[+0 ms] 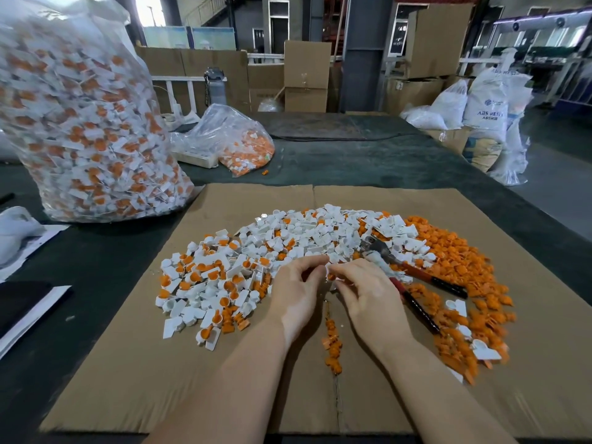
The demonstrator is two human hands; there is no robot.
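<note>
The left hand (296, 290) and right hand (368, 293) together pinch a small white cap (330, 273) with an orange core, over the middle of the cardboard sheet (128, 363), just beside the heap (288, 238).

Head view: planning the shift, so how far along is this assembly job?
Done: a big bag full of joined white-and-orange parts, plus a joined pile. In hand: left hand and right hand pinch one piece. Left: heaps of loose white pieces and orange inserts.
</note>
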